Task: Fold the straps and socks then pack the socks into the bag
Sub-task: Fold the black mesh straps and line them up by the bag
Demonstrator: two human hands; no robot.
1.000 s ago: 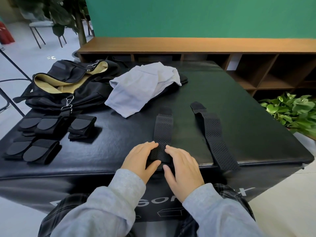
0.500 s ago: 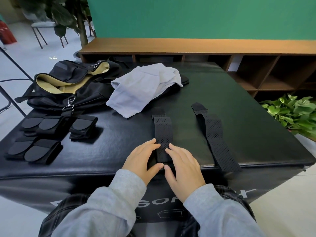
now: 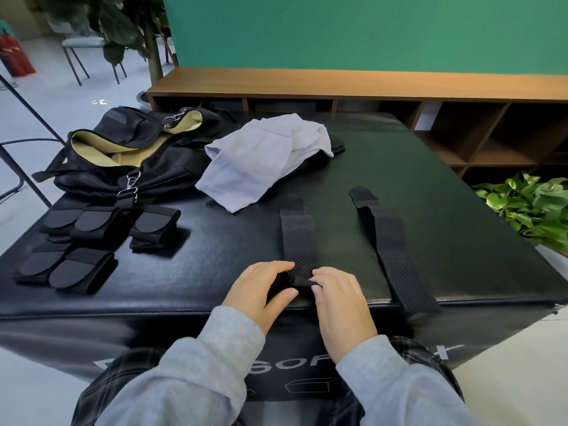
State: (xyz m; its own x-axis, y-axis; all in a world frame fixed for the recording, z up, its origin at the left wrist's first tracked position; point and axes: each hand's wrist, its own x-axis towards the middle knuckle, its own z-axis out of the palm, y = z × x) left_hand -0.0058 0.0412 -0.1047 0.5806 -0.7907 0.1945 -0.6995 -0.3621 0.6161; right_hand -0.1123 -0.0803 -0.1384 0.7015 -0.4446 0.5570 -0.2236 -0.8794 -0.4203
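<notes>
Black padded table (image 3: 215,272) up front, and I've got my left hand (image 3: 258,290) and right hand (image 3: 341,299) both pinching the perforated strap's (image 3: 299,241) rolled near end between them.

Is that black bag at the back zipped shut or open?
Open. The black bag gapes along its top, showing the tan lining inside, and its zipper pulls hang loose. What is inside cannot be told.

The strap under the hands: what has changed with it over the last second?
Both hands, left and right, have rolled the strap's near end up into a small fold they now pinch. The second strap, folded straps, grey cloth and bag stayed put.
</notes>
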